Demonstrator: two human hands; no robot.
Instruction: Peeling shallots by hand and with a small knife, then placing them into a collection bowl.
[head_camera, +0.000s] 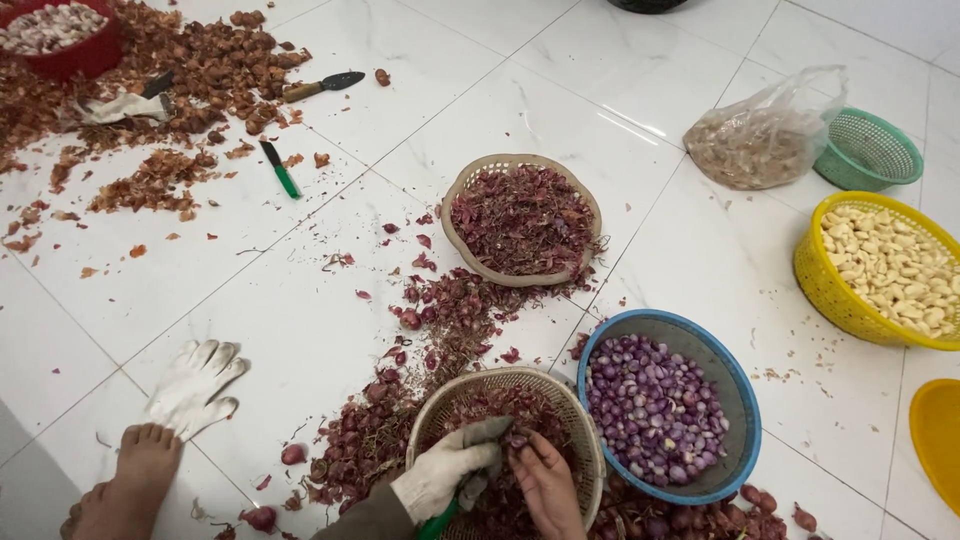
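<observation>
left hand (450, 472): off-white knit work glove, grubby and greyed at the fingertips, ribbed cuff. below it a dull olive-brown sleeve (368, 516), possibly a jacket; too little shows. right hand (548, 487): bare, no glove. left foot (135, 478): bare, no shoe.

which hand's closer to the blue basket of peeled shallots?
Right. The bare right hand sits just beside the blue basket; the gloved left hand is farther away, beyond the right hand.
</observation>
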